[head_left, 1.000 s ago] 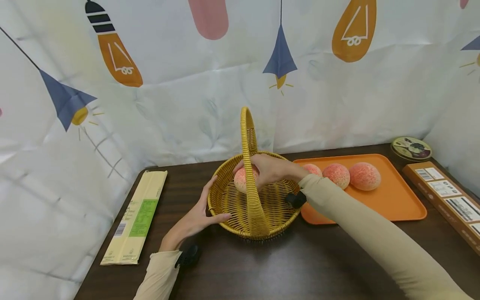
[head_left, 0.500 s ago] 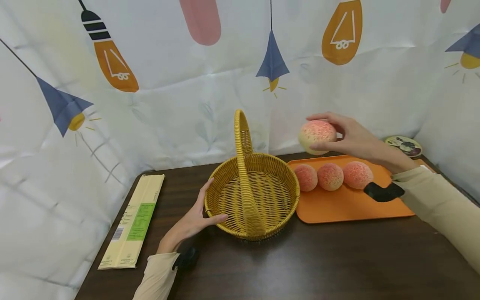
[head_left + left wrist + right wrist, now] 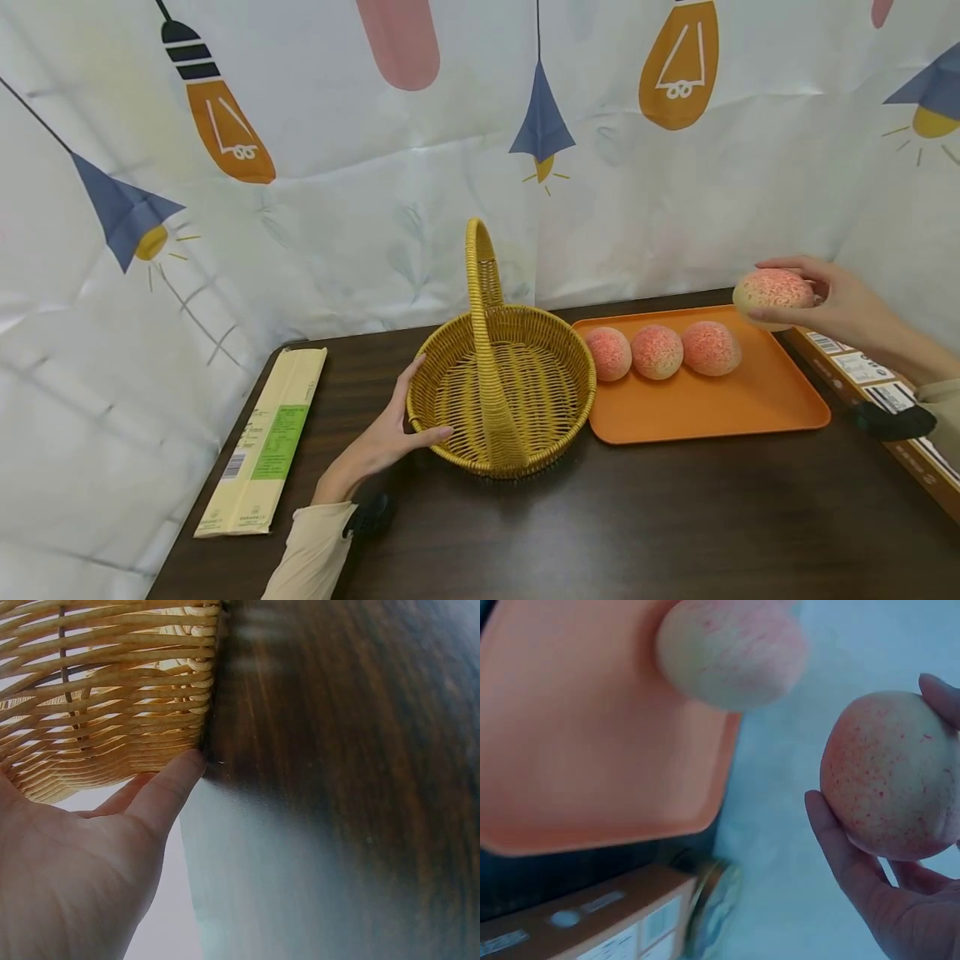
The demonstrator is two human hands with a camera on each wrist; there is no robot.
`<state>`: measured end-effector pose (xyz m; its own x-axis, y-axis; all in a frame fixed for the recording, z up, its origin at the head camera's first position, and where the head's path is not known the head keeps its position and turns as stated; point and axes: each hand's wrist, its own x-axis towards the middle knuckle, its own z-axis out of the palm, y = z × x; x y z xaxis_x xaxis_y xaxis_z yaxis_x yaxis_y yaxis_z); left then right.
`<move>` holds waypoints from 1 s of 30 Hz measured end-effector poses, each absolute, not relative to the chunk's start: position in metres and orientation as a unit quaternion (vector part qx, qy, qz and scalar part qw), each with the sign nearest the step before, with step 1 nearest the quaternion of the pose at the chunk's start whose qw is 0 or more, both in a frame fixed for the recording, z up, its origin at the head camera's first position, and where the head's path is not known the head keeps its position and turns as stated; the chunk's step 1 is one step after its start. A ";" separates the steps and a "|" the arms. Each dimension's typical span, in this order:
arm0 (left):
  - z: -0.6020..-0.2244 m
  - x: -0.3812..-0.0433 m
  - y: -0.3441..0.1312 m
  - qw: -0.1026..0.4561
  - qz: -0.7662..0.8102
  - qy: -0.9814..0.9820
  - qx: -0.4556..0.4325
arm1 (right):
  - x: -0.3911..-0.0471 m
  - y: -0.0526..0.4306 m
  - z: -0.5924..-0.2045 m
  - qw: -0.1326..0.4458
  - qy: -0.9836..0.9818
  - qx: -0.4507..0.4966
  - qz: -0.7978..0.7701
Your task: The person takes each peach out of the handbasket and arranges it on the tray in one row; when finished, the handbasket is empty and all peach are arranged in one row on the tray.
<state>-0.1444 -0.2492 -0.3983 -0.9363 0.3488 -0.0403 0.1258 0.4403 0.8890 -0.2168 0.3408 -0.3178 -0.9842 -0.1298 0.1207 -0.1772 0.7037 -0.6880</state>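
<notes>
A yellow woven basket (image 3: 536, 367) with a tall arched handle stands on the dark table, its inside bare. My left hand (image 3: 381, 442) rests against the basket's left side, thumb and fingers spread along the wall, as the left wrist view also shows. Above the far right corner of the orange tray (image 3: 750, 417), my right hand (image 3: 855, 312) holds a pink and cream peach (image 3: 772, 293) between thumb and fingers. Three more peaches lie in a row on the tray: the left one (image 3: 608, 353), the middle one (image 3: 657, 351) and the right one (image 3: 712, 347).
A flat cream and green packet (image 3: 262, 446) lies left of the basket. Right of the tray is a long brown box (image 3: 832, 358), with a round tin (image 3: 716, 907) by its end. Patterned white cloth (image 3: 360, 233) hangs behind the table.
My right hand has lifted the peach out of the basket and carried it right, over the tray's far right corner. The left hand stays at the basket.
</notes>
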 end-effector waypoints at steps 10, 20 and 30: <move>-0.400 -0.145 -0.251 0.109 0.515 0.839 0.136 | -0.219 0.361 -0.353 -0.014 -0.962 0.078 0.262; -0.401 -0.147 -0.249 0.105 0.514 0.840 0.140 | -0.221 0.358 -0.370 -0.007 -0.961 0.114 0.252; -0.400 -0.146 -0.249 0.108 0.514 0.841 0.135 | -0.221 0.359 -0.373 -0.018 -0.958 0.118 0.261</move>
<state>-0.1462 -0.2494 -0.4000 -0.9405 0.3370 -0.0432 0.1154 0.4363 0.8924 -0.2212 0.3593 -0.3727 -0.9717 -0.2347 0.0267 -0.2157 0.8356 -0.5052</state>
